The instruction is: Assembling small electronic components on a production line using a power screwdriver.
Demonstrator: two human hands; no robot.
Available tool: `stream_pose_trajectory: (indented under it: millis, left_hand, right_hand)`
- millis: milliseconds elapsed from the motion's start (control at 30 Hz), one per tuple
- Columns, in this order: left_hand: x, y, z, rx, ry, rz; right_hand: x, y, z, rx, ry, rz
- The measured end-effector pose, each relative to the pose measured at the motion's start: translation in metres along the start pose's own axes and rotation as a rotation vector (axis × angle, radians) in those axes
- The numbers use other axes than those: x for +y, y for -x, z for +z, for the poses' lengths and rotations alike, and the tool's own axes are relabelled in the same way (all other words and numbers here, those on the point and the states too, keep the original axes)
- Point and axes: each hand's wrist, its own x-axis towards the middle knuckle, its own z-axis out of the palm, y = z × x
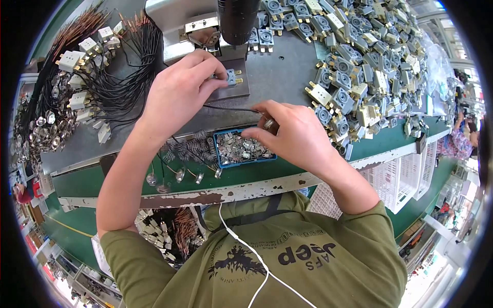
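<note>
Green counter [377, 148], press [172, 20] on its far side. Left hand is [186, 84] at the press foot, pinching one grey socket [231, 77]; right hand [295, 131], nearer me than the press, grips black wire [231, 108]. Hands apart. Probably mid-piece: wired blocks [79, 100] left of press look done, big unwired pile [354, 77] right of it remains. Socket's boxy, brass prongs, partly covered.

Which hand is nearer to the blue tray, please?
Right: the right hand is at the far right corner of the tray; the left hand is farther off, beyond it, at a grey socket.
</note>
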Motion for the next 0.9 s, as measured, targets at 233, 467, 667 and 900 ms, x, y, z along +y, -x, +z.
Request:
stream_pose_trajectory:
  millis: [233, 467, 667, 900]
  left_hand:
    - [-0.005, 0.001, 0.0, -0.002, -0.049, 0.046]
    - [0.019, 0.025, -0.027, -0.145, -0.076, 0.162]
    - [0.01, 0.038, -0.047, -0.515, 0.071, 0.058]
    - [0.031, 0.034, -0.031, -0.096, 0.057, 0.09]
  right_hand:
    - [-0.002, -0.001, -0.003, 0.011, 0.061, -0.012]
    - [-0.004, -0.007, -0.018, -0.025, 0.03, -0.122]
    - [0.023, -0.051, -0.025, -0.737, -0.284, -0.071]
    - [0.0, -0.024, -0.018, -0.067, -0.418, -0.089]
